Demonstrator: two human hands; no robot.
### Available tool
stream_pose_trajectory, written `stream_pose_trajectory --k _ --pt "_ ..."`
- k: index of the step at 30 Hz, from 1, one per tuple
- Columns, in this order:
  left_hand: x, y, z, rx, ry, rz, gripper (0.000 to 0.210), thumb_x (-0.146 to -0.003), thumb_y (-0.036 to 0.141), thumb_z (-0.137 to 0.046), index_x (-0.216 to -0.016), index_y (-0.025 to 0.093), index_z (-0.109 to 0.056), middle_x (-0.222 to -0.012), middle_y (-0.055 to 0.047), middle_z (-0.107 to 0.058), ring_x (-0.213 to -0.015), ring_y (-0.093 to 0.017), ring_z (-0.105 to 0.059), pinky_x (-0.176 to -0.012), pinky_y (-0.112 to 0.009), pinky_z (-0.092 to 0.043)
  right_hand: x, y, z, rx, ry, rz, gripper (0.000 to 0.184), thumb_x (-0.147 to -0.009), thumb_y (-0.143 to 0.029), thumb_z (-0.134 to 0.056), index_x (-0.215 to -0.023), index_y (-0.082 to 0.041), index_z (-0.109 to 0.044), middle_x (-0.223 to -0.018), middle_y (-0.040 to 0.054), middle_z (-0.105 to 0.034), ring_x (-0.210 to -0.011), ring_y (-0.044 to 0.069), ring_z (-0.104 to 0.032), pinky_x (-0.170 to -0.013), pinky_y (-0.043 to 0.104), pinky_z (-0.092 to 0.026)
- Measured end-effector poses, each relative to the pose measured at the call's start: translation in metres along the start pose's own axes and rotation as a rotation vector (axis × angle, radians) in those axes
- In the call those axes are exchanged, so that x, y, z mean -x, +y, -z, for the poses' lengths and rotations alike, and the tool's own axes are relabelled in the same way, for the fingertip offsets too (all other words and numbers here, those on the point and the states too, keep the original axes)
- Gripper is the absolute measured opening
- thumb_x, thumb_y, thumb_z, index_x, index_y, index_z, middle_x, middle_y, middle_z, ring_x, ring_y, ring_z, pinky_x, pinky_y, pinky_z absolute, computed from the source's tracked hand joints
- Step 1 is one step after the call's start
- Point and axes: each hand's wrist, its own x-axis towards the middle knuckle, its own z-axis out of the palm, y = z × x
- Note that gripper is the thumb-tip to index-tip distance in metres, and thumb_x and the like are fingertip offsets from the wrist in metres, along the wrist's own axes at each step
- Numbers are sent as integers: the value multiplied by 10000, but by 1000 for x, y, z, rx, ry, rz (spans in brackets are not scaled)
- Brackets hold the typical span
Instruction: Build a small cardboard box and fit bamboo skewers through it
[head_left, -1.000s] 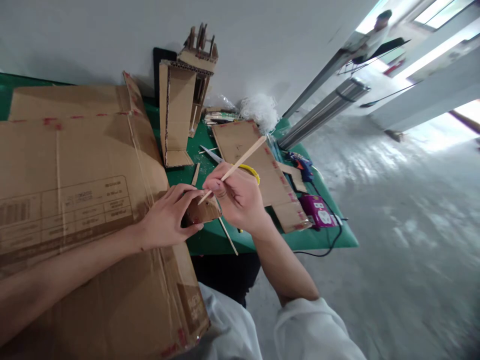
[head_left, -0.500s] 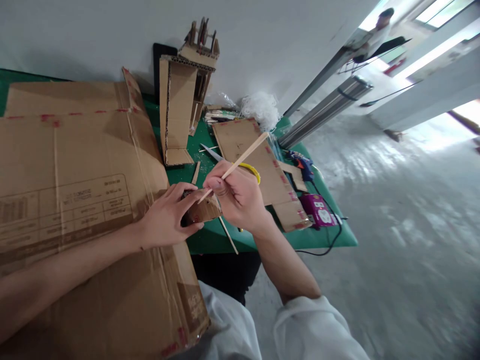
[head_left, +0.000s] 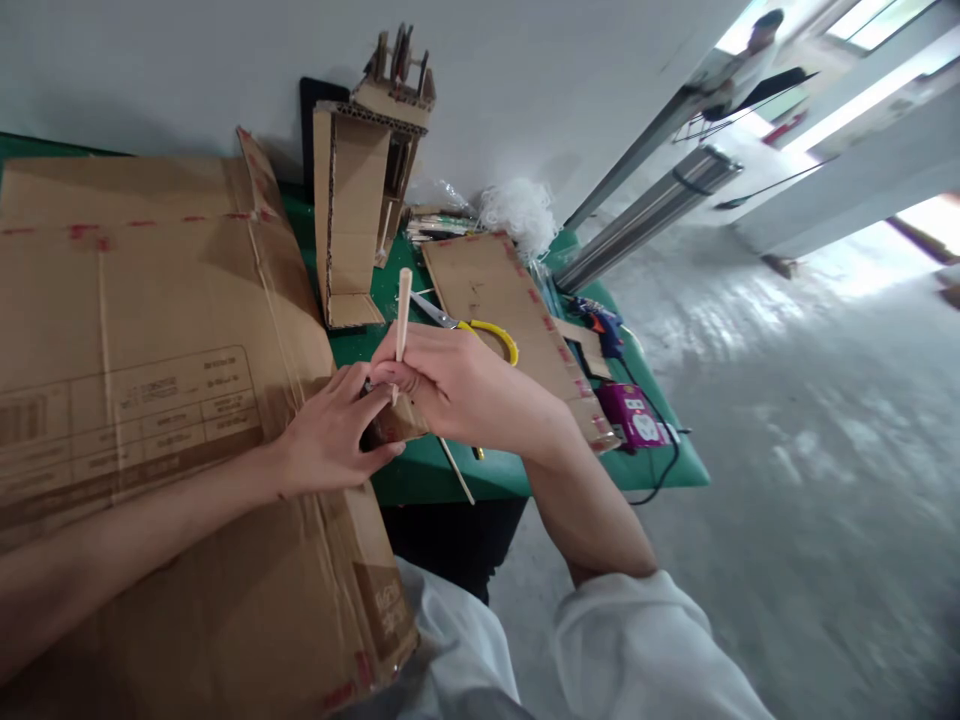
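In the head view my left hand (head_left: 334, 425) is closed round a small brown cardboard piece (head_left: 397, 426), fingers at its far side and thumb along its near edge. A pale wooden chopstick (head_left: 403, 315) is pinched in my right hand (head_left: 465, 380). It stands nearly upright, its lower end at the top of the cardboard piece; whether it pierces the cardboard I cannot tell. My right hand covers part of that piece. Just beyond my right hand lie scissors (head_left: 433, 309) with yellow handles. A thin stick (head_left: 457, 472) lies on the green table (head_left: 420, 487) below my hands.
A large cardboard box (head_left: 172, 290) fills the left. Behind my hands stands a cardboard structure (head_left: 358, 200). Right of it are a flat cardboard sheet (head_left: 487, 285), white stringy material (head_left: 519, 215), a glue gun (head_left: 604, 325) and a purple box (head_left: 634, 415) with a cable. A person (head_left: 742, 75) sits far off.
My right hand has shifted left and turned, swinging the chopstick from a rightward slant to nearly upright. My left hand keeps its hold on the cardboard piece.
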Motion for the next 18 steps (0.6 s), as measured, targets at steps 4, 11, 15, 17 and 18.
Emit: stream_pose_trajectory --k 4,11,15,17,18 --pt "1 -1 -2 9 37 -45 505 -898 564 -572 -1203 162 -602 -1224 -157 -553 -1139 -338 -537 -973 -535 -508 3 -6 -5 33 90 -67 287 -1032 -239 -481 -782 -174 -605 -794 35 -636 -758 140 -577 -703 274 -444" --pt "1 0 0 11 57 -55 488 -893 549 -598 -1216 184 -582 -1242 -138 -553 -1158 -325 -535 -979 -509 -513 10 -7 -6 56 132 -159 320 -1017 -254 -533 -729 -170 -642 -780 33 -687 -752 138 -625 -708 261 -471" --pt "-1 1 2 44 43 -60 479 -904 549 -586 -1238 207 -560 -1275 -127 -544 -1164 -313 -541 -997 -506 -514 10 -11 5 51 15 -119 267 -998 -191 -525 -787 -184 -689 -811 30 -716 -802 165 -663 -773 290 -504" --pt "-1 1 3 39 33 -48 468 -909 550 -576 -1212 195 -566 -1254 -133 -550 -1142 -317 -551 -971 -514 -528 9 -13 8 50 -14 -82 260 -986 -156 -510 -820 -197 -705 -839 29 -727 -839 178 -674 -804 305 -508" --pt "-1 1 2 34 32 -43 463 -908 554 -575 -1189 187 -573 -1235 -137 -556 -1136 -323 -553 -963 -521 -531 8 -14 7 53 -14 -71 263 -983 -146 -505 -823 -202 -707 -848 29 -729 -851 181 -674 -811 309 -507"
